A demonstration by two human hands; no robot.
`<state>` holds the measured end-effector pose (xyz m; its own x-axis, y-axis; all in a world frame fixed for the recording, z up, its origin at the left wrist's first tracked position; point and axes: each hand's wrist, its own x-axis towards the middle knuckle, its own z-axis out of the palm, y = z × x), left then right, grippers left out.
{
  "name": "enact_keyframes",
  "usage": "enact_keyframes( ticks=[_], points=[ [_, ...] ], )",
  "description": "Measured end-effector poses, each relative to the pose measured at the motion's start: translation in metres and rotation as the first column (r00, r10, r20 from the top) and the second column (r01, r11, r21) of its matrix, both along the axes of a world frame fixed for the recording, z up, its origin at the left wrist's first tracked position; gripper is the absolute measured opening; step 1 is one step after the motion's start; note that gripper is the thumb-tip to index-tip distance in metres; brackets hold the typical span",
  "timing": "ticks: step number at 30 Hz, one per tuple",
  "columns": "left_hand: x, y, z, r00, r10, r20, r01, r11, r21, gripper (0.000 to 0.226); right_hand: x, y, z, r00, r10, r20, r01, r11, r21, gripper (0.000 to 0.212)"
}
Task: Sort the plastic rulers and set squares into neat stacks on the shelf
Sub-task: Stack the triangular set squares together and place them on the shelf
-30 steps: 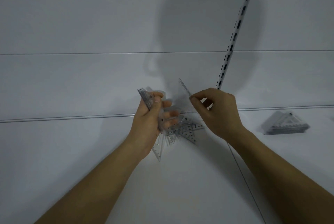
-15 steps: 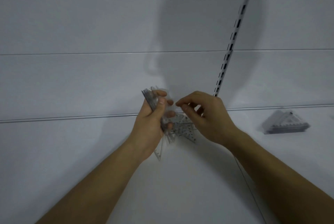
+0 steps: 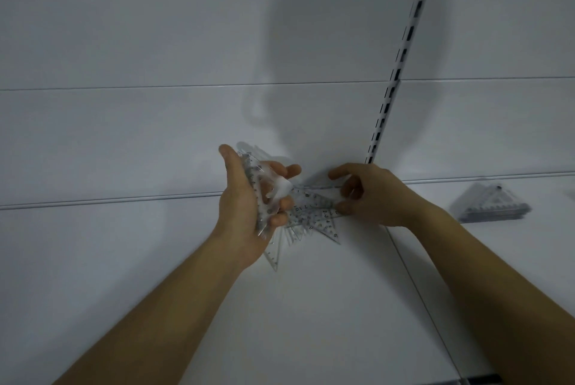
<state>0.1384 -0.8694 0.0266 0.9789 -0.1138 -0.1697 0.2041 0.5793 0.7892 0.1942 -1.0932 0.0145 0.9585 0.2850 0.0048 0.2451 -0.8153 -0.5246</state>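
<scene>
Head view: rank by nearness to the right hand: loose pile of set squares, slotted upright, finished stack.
1. Loose pile of set squares: at the right hand's fingertips.
2. Slotted upright: just behind, rising up the back panel.
3. Finished stack: far right on the shelf.

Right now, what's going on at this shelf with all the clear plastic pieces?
A person is sorting clear set squares on a white shelf. The left hand grips a gathered bunch of set squares held up on edge. The right hand reaches into the loose pile lying between the hands and pinches a piece at its edge. A finished stack already lies on the shelf far to the right.
</scene>
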Motion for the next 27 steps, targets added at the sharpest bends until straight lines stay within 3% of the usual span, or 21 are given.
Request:
enact_keyframes(
  ticks=[4,9,11,13,15,18,22,25,27],
  points=[
    [0.002,0.000,-0.002,1.000,0.004,-0.003,-0.004,0.998,-0.067,0.071,0.005,-0.003,0.002,0.999,-0.020,-0.025,0.024,0.983,0.179,0.023],
    [0.005,-0.001,-0.002,0.995,0.075,0.065,-0.068,0.993,-0.098,0.052,0.001,-0.001,0.011,0.995,-0.039,-0.096,0.075,0.914,0.400,0.018],
    [0.005,-0.002,-0.003,0.988,0.114,0.107,-0.104,0.991,-0.089,0.041,-0.004,0.001,0.018,0.989,-0.040,-0.141,0.119,0.779,0.616,0.017],
    [0.004,-0.002,-0.001,0.983,0.141,0.120,-0.134,0.989,-0.061,0.031,-0.011,0.008,0.025,0.979,0.063,-0.195,0.122,0.586,0.801,0.015],
    [0.001,-0.003,0.000,0.983,0.129,0.133,-0.130,0.992,-0.002,0.034,-0.021,0.022,0.026,0.968,0.143,-0.208,0.110,0.502,0.858,0.015],
    [-0.002,-0.007,-0.001,0.983,0.066,0.173,-0.084,0.992,0.096,0.039,-0.030,0.044,0.018,0.982,0.090,-0.165,0.075,0.614,0.785,0.017],
    [-0.003,-0.011,-0.004,0.986,0.023,0.165,-0.046,0.990,0.136,0.029,-0.033,0.048,0.010,0.998,0.053,-0.030,-0.022,0.777,0.630,0.026],
    [-0.002,-0.007,-0.005,0.986,0.019,0.165,-0.043,0.989,0.140,0.032,-0.028,0.042,0.008,0.999,-0.005,0.031,-0.013,0.839,0.545,0.030],
    [0.000,-0.004,-0.004,0.982,0.022,0.186,-0.050,0.988,0.145,0.036,-0.021,0.035,0.005,0.990,-0.060,0.128,0.003,0.913,0.407,0.027]
  ],
)
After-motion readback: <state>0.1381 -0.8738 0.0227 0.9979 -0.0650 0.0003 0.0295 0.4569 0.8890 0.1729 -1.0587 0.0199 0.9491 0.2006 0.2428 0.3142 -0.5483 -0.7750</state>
